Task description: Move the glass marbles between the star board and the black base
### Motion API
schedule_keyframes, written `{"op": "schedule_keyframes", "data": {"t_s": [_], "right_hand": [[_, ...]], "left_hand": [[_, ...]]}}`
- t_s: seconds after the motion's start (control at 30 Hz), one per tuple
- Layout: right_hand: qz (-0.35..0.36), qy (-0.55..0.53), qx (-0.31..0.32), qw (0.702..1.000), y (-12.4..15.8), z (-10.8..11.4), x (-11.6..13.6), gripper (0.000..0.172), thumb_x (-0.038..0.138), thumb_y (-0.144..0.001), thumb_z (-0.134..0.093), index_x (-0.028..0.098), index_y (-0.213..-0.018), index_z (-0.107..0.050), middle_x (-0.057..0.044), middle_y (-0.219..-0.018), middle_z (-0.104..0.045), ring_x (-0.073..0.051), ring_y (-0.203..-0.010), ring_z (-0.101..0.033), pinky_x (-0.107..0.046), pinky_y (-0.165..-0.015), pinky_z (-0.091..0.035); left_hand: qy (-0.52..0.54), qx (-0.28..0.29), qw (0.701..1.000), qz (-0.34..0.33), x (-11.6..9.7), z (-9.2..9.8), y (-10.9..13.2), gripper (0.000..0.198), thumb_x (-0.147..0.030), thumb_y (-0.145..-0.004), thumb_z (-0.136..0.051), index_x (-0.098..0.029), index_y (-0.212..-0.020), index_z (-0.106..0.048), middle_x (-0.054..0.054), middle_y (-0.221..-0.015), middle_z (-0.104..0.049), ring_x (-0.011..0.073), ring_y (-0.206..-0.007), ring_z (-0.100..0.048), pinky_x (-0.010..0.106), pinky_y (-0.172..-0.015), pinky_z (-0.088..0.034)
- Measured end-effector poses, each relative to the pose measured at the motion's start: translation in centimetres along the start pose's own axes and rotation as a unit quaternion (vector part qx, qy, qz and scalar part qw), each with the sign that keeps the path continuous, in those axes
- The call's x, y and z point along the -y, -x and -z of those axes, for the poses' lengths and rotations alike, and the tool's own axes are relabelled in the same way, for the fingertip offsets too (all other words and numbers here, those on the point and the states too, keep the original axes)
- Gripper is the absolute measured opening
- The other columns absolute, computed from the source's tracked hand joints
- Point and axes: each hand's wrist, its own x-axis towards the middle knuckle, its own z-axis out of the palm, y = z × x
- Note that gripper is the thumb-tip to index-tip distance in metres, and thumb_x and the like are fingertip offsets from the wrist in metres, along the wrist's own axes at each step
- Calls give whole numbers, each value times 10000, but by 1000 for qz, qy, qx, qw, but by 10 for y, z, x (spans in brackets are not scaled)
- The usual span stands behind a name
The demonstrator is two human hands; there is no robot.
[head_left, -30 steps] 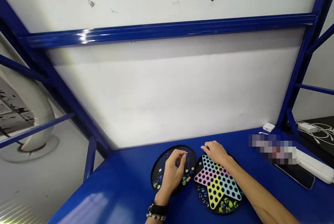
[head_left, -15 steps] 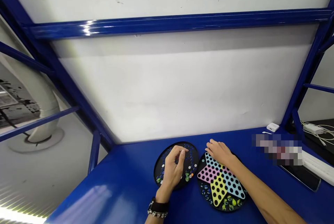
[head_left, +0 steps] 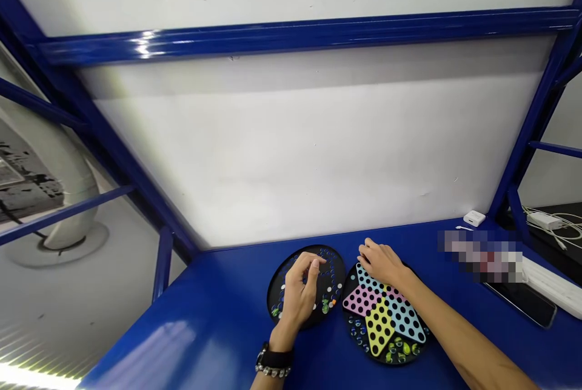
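So, right hand (head_left: 381,264) seems busy at the star board's (head_left: 380,326) far tip, left hand (head_left: 300,294) half-curled over the tray (head_left: 318,318); can't tell if either's gripping. Next probably needs a light touch.

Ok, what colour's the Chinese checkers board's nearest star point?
The star point is black-dotted yellow, clearest in the head view.

Room left of black tray (head_left: 274,284); right forearm (head_left: 445,323) partly obstructs star board (head_left: 379,320).

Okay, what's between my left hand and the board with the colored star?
The head view shows the right side of a round black tray, with white pieces, green pieces and an orange piece, between your left hand and the star board.
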Motion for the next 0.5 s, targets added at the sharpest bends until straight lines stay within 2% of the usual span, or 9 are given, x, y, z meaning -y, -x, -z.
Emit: {"op": "schedule_keyframes", "data": {"t_s": [0.2,0.37,0.5], "right_hand": [[-7,78,34,996,0,8,3,220,270,-989,-430,213,-783,-481,1,-809,-509,-94,-489,-361,-272,-491,-249],[-11,103,41,994,-5,8,6,265,317,-1007,-384,214,-791,-499,-13,-863,-527,-104,-514,-423,-281,-497,-278],[-12,80,61,995,-8,6,6,288,322,-1014,-347,214,-810,-519,-41,-916,-540,-155,-683,-524,-292,-602,-385]], "left_hand": [[3,-3,1000,-6,1,0,0,391,-481,-962,-406,-203,-815,-639,42,-818,-645,176,-726,-580,289,-675,-478],[5,-3,1000,-7,3,1,0,383,-473,-962,-409,-203,-811,-634,41,-817,-636,177,-732,-577,291,-683,-477],[5,-4,1000,-15,4,2,1,385,-463,-969,-403,-201,-819,-642,35,-814,-635,170,-726,-580,288,-695,-476]]}}
